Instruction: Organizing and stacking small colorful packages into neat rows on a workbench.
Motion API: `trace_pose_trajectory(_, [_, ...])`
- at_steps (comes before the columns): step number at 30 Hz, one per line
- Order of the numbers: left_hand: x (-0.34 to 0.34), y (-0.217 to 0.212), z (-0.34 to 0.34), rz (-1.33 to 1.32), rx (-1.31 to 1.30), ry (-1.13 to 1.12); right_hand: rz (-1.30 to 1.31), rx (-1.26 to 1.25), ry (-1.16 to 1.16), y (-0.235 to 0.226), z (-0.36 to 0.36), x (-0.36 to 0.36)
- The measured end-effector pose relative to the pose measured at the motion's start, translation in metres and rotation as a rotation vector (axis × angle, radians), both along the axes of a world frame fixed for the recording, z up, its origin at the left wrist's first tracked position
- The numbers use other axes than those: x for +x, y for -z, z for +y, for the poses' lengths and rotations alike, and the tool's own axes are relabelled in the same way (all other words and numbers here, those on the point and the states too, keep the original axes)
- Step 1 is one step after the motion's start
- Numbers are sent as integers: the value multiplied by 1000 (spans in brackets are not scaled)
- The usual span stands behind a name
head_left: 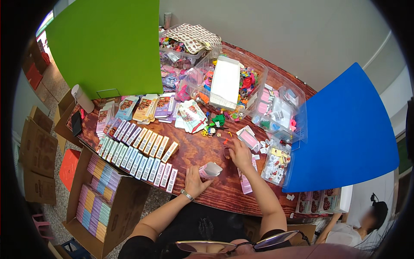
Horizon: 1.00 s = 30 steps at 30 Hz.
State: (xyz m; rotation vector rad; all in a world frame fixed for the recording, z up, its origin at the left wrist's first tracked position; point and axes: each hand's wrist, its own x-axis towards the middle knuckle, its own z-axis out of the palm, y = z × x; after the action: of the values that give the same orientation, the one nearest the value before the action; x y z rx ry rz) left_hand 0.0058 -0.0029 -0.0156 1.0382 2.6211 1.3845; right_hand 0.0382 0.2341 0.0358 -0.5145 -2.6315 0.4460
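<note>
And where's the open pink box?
In the head view, the open pink box is below centre, just right of the left hand, near the front edge of the table.

A red-brown table [192, 149] carries small boxes [129, 158] and clear tubs [302, 128].

Two hands [196, 183] and one open pink carton [209, 172] share center frame; one green panel [108, 45] stands upper left, one blue panel [347, 134] right.
</note>
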Motion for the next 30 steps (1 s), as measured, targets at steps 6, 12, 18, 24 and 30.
trace_pose_trajectory(6, [-1,2,-4,-25,-6,18,-249,-142,-75,48,23,-21])
trace_pose_trajectory(12, [-2,-2,-3,-47,-9,24,-101,-251,-289,42,23,-79])
trace_pose_trajectory(18, [-2,-2,-4,-44,-9,9,-329,-43,-223,37,15,-110])
trace_pose_trajectory(24, [-3,1,-1,-54,9,10,-322,-7,-260,20,25,-108])
trace_pose_trajectory(30, [-6,1,1,-131,0,-8,-270,-204,-381,-72,29,-82])
